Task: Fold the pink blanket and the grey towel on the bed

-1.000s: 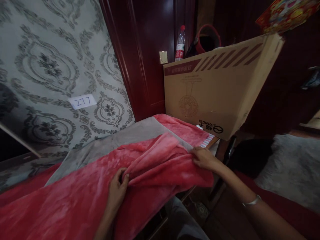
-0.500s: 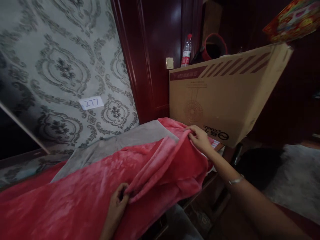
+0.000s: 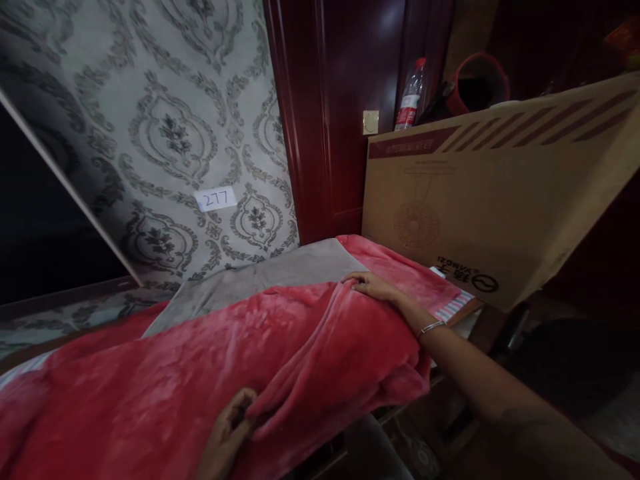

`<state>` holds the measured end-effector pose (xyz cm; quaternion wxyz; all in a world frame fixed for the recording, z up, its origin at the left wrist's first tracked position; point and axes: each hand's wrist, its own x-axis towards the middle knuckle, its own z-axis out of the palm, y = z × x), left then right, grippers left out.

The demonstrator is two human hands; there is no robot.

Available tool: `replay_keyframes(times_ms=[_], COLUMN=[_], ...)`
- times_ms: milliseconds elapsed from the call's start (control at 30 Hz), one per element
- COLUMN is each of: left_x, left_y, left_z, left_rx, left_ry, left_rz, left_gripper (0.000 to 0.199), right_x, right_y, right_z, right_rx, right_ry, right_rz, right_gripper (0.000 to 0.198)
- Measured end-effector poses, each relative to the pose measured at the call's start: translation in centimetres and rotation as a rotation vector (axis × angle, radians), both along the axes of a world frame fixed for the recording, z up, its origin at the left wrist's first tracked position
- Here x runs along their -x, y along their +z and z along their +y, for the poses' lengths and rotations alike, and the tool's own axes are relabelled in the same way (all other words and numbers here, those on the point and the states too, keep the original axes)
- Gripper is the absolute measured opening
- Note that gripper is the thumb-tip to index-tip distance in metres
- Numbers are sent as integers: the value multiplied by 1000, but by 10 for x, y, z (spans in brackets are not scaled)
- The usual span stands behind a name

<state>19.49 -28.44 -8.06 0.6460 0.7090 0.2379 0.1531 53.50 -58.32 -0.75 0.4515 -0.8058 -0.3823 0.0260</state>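
A red plush blanket lies over a table, bunched into folds toward the right. My left hand is closed on the near end of a fold, low in the view. Farther off, my right hand, with a bracelet on its wrist, pinches the far end of the same fold. Under and behind the blanket spreads a grey cloth. Another stretch of red plush lies flat beyond my right hand, and a striped cloth edge peeks out beside it.
A large cardboard box stands at the back right, with a red-capped bottle behind it. A dark screen is at the left. The patterned wall bears a paper label reading 277, beside a dark red door.
My right hand has moved left with the blanket's edge, uncovering flat red cloth and the striped edge. My left hand keeps its hold. The view has turned left.
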Motion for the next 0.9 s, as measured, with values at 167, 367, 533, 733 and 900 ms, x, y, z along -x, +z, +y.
replay_keyframes(times_ms=[167,367,533,733,900], left_x=[-3,1,2,2,7], left_y=[-8,-8,-8,-3,4], left_z=[0,0,1,3,-2], left_rx=[8,-64,-58,-54,-61], left_ry=[-161,-253,-248,-240,-213], left_rz=[-56,-66,-51,-1,-9], left_gripper=[50,48,52,53,50], right_x=[-3,-11,-9,-13,-24], right_y=[4,1,-17,-15,-11], right_z=[-2,-1,0,-6,0], right_rx=[-46,-29,-3,17,50], right_ry=[-61,-32,27,84,141], right_rz=[-28,29,114,186,228], right_gripper=[26,21,18,25,28])
